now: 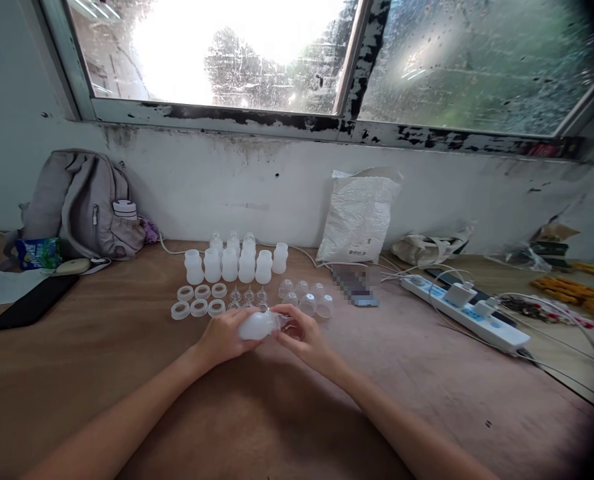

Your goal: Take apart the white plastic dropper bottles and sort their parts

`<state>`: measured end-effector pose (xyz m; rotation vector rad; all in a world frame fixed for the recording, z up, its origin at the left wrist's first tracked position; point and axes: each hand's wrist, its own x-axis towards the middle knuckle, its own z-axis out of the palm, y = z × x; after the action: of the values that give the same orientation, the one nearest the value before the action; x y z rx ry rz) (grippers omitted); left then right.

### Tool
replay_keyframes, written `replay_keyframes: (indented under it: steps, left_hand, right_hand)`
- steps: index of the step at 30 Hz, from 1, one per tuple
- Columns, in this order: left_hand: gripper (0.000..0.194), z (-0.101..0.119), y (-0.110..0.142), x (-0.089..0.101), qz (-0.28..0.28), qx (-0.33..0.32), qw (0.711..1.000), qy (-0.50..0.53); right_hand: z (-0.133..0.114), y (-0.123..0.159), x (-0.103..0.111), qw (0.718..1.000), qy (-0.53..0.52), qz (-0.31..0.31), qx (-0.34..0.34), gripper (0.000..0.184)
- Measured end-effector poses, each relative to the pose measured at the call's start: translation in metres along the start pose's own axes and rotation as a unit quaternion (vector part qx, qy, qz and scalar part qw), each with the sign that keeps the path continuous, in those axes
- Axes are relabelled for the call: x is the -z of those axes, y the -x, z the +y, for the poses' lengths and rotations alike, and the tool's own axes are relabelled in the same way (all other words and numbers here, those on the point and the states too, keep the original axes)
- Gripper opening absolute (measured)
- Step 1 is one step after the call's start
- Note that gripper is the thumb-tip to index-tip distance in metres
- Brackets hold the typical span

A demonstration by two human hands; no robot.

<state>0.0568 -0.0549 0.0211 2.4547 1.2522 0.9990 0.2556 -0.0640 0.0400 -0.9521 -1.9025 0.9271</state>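
Note:
My left hand (224, 337) wraps round a milky white baby bottle (255, 325), which lies on its side above the table. At its right end the fingers of my right hand (299, 333) close round a clear end piece (279, 321), partly hidden by them. Just beyond my hands are white collar rings (199, 307), clear bottle nipples (248, 294) and clear dome caps (307, 304), each set in rows. Farther back stand several white bottle bodies (229, 265). Behind these, bottles with clear tops (249, 240) are partly covered.
Against the wall a grey backpack (84, 207) leans at left, near a black phone (31, 303). A white padded mailer (359, 217) stands behind the dome caps. At right lie a power strip (507, 337) with plugged chargers, loose cables and yellow items (564, 291).

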Motion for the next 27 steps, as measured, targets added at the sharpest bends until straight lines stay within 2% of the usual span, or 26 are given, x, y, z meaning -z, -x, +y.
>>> replay_keyframes:
  steps: [3,5,7,10,13,15,16,18,20,22,24,27]
  left_hand:
    - [0.046,0.000,-0.004,0.008,-0.086,0.050,0.983,0.155]
    - [0.041,-0.005,-0.007,0.013,-0.131,0.097,0.952,0.261]
    - [0.038,-0.013,-0.009,0.016,-0.148,0.158,0.905,0.367]
    - [0.038,-0.025,-0.009,0.014,-0.114,0.222,0.837,0.486]
    - [0.034,-0.031,-0.007,0.007,-0.050,0.227,0.815,0.531]
    - [0.034,-0.031,-0.007,0.002,-0.022,0.211,0.823,0.527]
    - [0.036,-0.030,-0.007,0.001,-0.008,0.198,0.837,0.510]
    - [0.043,-0.025,-0.006,-0.001,0.033,0.159,0.885,0.437]
    - [0.050,-0.020,-0.006,-0.002,0.073,0.110,0.937,0.322]
    - [0.054,-0.017,-0.005,-0.004,0.092,0.058,0.973,0.202]
    - [0.056,-0.016,-0.003,-0.007,0.103,0.009,0.989,0.106]
    - [0.056,-0.018,-0.002,-0.010,0.146,-0.038,0.988,0.018]
  right_hand:
    - [-0.004,0.001,0.004,0.999,-0.014,-0.011,0.032,0.028]
    - [-0.004,0.000,0.006,0.998,-0.032,-0.002,0.047,0.027]
    - [-0.002,-0.001,0.009,0.998,-0.016,0.007,0.061,0.026]
    - [0.004,-0.001,0.008,0.992,0.094,-0.036,0.072,0.027]
    - [0.013,0.001,0.002,0.969,0.215,-0.090,0.082,0.032]
    - [0.017,0.003,-0.003,0.960,0.247,-0.098,0.085,0.038]
    - [0.018,0.004,-0.005,0.960,0.248,-0.093,0.087,0.041]
    - [0.017,0.002,-0.006,0.966,0.234,-0.055,0.100,0.041]
    - [0.012,-0.003,-0.006,0.970,0.213,0.013,0.117,0.033]
    - [0.004,-0.010,-0.005,0.969,0.197,0.078,0.124,0.027]
    - [-0.004,-0.020,-0.006,0.969,0.192,0.105,0.119,0.019]
    - [-0.016,-0.034,-0.008,0.974,0.188,0.084,0.097,0.010]
